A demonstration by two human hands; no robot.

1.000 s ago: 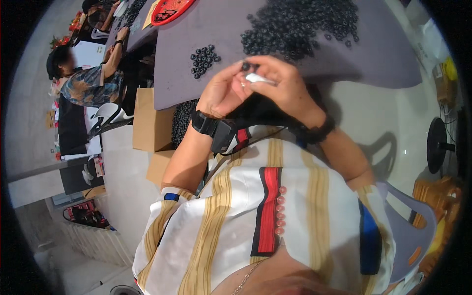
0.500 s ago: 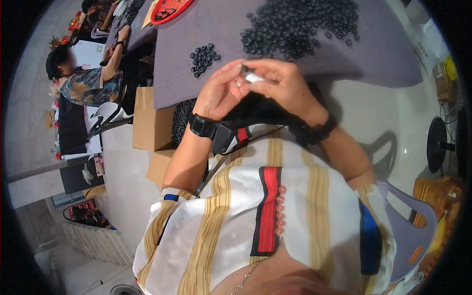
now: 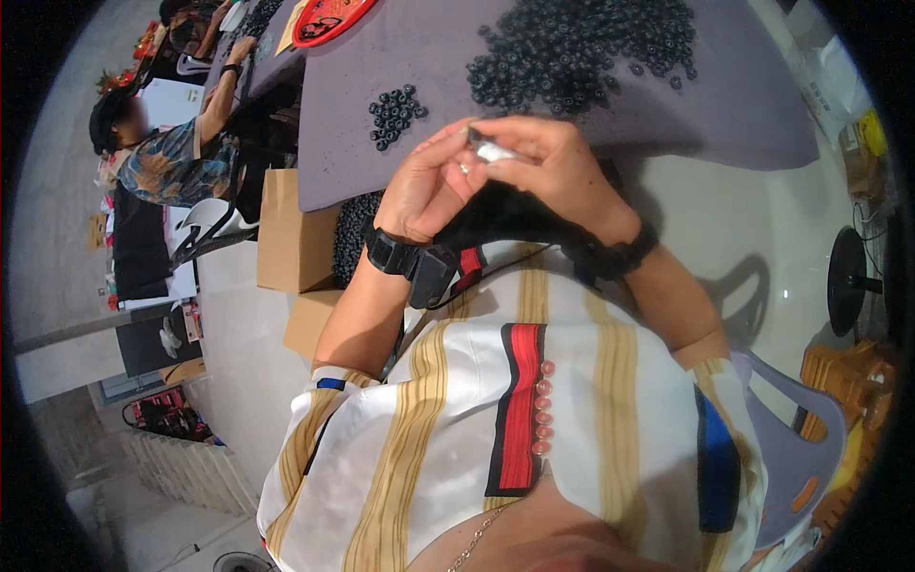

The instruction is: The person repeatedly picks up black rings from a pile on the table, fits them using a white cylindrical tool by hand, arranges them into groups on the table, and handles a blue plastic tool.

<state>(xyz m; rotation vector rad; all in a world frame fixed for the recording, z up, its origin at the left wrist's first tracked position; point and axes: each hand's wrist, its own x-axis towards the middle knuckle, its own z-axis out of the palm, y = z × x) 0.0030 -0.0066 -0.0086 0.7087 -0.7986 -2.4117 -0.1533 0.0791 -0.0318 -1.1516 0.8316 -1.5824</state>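
The left hand (image 3: 419,186) pinches a small dark bead (image 3: 473,136) between its fingertips; the right hand (image 3: 564,164) curls closed round a white object (image 3: 494,153) beside it, over the table's (image 3: 410,48) near edge. The bead showed more fully a second ago. Far left, a co-worker's hand (image 3: 245,46) has shifted farther off. Faint print on the white bag (image 3: 831,81), right, defeats me.

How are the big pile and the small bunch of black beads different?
The big pile spreads wide; the small bunch covers little space. The big pile looks crowded; the small bunch looks looser. Both are round, dark beads on the purple table.
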